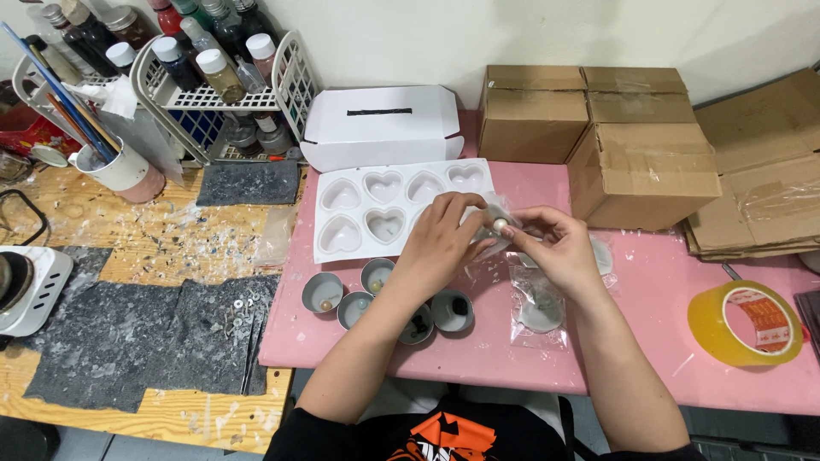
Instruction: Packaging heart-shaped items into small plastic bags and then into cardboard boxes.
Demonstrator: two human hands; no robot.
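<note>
The small white bead (500, 224) is pinched between the fingertips of both hands, the left hand (440, 243) and the right hand (551, 248), just over the heart-shaped mould (342, 226). I think it could slip and roll off the pink table (649, 358), because the grip is so light.

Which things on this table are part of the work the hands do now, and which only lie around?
In use:
- left hand and right hand, holding a small white bead and a clear plastic bag
- white heart-shaped mould
- small grey cups

Lying about:
- cardboard boxes
- roll of yellow tape
- rack of bottles
- cup of brushes
</note>
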